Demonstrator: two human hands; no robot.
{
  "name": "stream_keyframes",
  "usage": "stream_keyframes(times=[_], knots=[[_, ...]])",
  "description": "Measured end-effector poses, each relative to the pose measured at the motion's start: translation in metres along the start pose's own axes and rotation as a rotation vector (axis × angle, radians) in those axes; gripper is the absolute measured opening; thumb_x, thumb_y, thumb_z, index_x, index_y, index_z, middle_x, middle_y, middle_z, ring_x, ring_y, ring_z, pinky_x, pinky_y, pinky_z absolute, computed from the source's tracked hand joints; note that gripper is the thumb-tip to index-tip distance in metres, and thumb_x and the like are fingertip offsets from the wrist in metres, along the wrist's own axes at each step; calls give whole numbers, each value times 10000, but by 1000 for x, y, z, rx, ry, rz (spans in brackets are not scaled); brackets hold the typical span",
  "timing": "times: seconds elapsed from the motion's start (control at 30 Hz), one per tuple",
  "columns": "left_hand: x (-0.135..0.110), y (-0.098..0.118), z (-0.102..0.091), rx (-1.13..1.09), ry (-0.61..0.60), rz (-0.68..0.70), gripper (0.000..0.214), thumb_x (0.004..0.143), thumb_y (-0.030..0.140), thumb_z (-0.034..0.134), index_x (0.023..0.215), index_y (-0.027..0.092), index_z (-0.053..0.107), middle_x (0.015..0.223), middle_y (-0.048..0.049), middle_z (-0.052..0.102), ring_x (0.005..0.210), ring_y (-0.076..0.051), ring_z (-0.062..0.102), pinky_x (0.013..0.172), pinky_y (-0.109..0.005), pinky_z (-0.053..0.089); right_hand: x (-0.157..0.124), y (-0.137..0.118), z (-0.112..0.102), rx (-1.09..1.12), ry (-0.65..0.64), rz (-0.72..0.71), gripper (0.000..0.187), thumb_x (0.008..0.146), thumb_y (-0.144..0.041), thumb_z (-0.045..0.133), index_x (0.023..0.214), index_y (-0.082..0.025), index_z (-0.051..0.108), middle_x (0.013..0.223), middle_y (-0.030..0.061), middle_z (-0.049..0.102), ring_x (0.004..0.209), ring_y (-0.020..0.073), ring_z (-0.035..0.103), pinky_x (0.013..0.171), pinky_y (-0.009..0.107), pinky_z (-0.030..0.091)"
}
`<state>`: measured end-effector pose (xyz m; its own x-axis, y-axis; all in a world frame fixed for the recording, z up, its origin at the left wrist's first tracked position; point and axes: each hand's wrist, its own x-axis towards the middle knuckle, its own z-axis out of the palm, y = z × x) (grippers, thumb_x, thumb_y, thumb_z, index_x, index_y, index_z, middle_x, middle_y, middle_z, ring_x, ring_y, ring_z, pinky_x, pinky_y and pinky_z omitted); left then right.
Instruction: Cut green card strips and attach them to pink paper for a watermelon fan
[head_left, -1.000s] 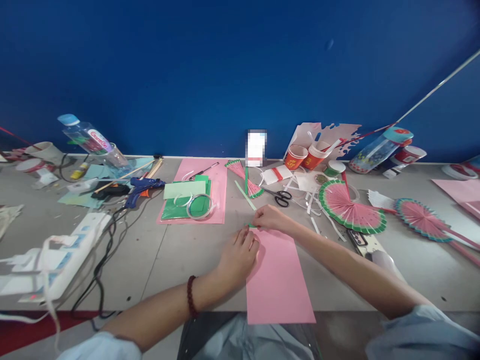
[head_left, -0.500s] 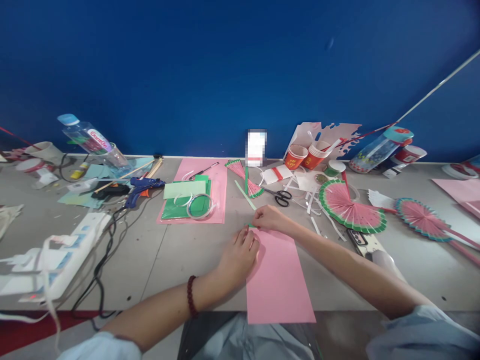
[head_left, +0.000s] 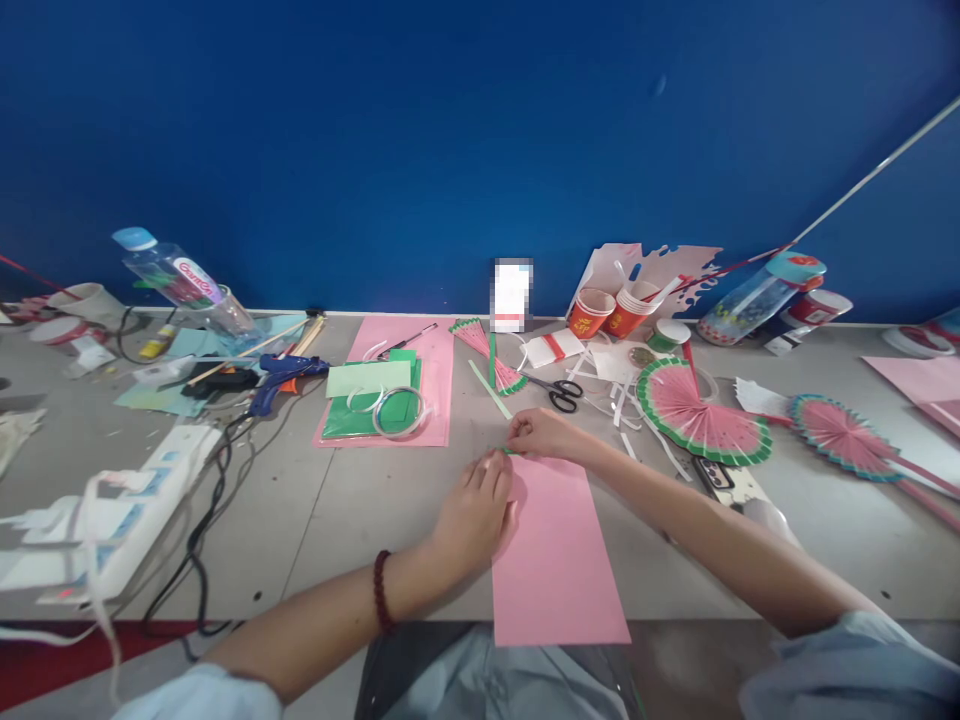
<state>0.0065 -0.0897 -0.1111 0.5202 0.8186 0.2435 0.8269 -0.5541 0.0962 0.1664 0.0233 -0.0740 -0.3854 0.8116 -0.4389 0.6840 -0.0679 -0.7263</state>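
Note:
A pink sheet of paper (head_left: 562, 560) lies before me, its near end reaching past the table edge. Along its far edge shows a bit of green paper strip (head_left: 512, 451), mostly covered by my fingers. My left hand (head_left: 474, 510) rests at the sheet's far left corner, fingers bent and closed on the paper. Opposite it, my right hand (head_left: 546, 436) pinches at the green strip on the far edge; its fingertips partly hide what they hold. A pale green strip (head_left: 489, 388) lies just beyond the right fingers.
Scissors (head_left: 564, 394) and a small watermelon fan (head_left: 470, 338) lie beyond my hands. To the right are a larger watermelon fan (head_left: 701, 415) and red paper cups (head_left: 590, 313). On the left are green sheets (head_left: 360, 420), a glue gun (head_left: 289, 375) and a power strip (head_left: 142, 520).
My left hand has shifted slightly down and left along the sheet's edge. The right fingers have moved a little to the right, still pinched at the far edge.

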Motion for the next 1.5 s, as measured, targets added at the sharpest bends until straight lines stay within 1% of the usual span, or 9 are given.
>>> stream_keyframes(times=[0.13, 0.27, 0.4, 0.57, 0.87, 1.07, 1.23, 1.4, 1.5], knots=[[-1, 0, 3, -12, -3, -12, 441, 835, 201, 462, 1242, 32, 463, 1331, -230, 527, 1234, -302, 504, 987, -421, 417, -4, 2, -4, 1, -28, -38, 87, 681, -246, 627, 733, -184, 595, 555, -35, 606, 512, 104, 550, 504, 199, 406], [-2, 1, 4, 7, 2, -18, 419, 839, 207, 460, 1221, 35, 489, 1338, -222, 528, 1230, -304, 513, 985, -424, 426, -6, 7, -3, -94, 4, -126, 64, 715, -241, 587, 747, -190, 609, 577, -36, 612, 545, 107, 545, 524, 207, 388], [-3, 2, 4, 24, 3, -13, 420, 839, 210, 458, 1213, 23, 497, 1340, -233, 524, 1234, -306, 513, 989, -422, 429, -7, 10, 0, -136, 38, -152, 64, 724, -220, 569, 754, -190, 617, 609, -34, 610, 558, 104, 526, 527, 211, 370], [-4, 2, 5, 10, -9, -21, 402, 847, 212, 450, 1209, 43, 500, 1361, -224, 506, 1264, -299, 485, 1003, -435, 418, -9, 11, 2, -118, 48, -145, 53, 725, -205, 564, 747, -189, 610, 629, -34, 605, 556, 100, 513, 525, 209, 367], [-3, 1, 5, 25, -27, -12, 452, 855, 228, 462, 1254, 16, 479, 1372, -224, 495, 1271, -300, 476, 1026, -420, 402, -11, 10, 4, -143, 103, -113, 25, 725, -199, 582, 726, -187, 604, 613, -33, 590, 557, 105, 507, 525, 213, 359], [-3, 2, 5, 48, -14, -4, 435, 862, 239, 461, 1235, 18, 501, 1371, -225, 496, 1268, -302, 480, 1014, -423, 410, -11, 11, 2, -119, 80, -131, 39, 733, -208, 582, 741, -182, 609, 619, -31, 596, 555, 101, 510, 521, 208, 354], [-3, 2, 6, 81, 22, 12, 417, 866, 207, 440, 1233, 23, 511, 1369, -216, 503, 1258, -293, 494, 997, -422, 424, -14, 9, -2, -66, 60, -153, 46, 743, -223, 578, 753, -182, 598, 589, -39, 589, 536, 100, 520, 514, 204, 355], [-4, 2, 5, 125, 64, 38, 418, 888, 195, 411, 1254, 18, 507, 1365, -201, 513, 1257, -283, 497, 1005, -413, 419, -15, 9, -4, -16, 20, -147, 42, 761, -221, 572, 786, -189, 581, 546, -53, 588, 489, 101, 556, 521, 203, 395], [-4, 3, 3, 133, 63, 60, 431, 896, 182, 400, 1290, 27, 484, 1367, -193, 514, 1272, -280, 479, 1013, -422, 407, -14, 10, -4, -10, 18, -123, 36, 771, -214, 573, 798, -192, 568, 585, -52, 624, 454, 97, 585, 539, 207, 421]])
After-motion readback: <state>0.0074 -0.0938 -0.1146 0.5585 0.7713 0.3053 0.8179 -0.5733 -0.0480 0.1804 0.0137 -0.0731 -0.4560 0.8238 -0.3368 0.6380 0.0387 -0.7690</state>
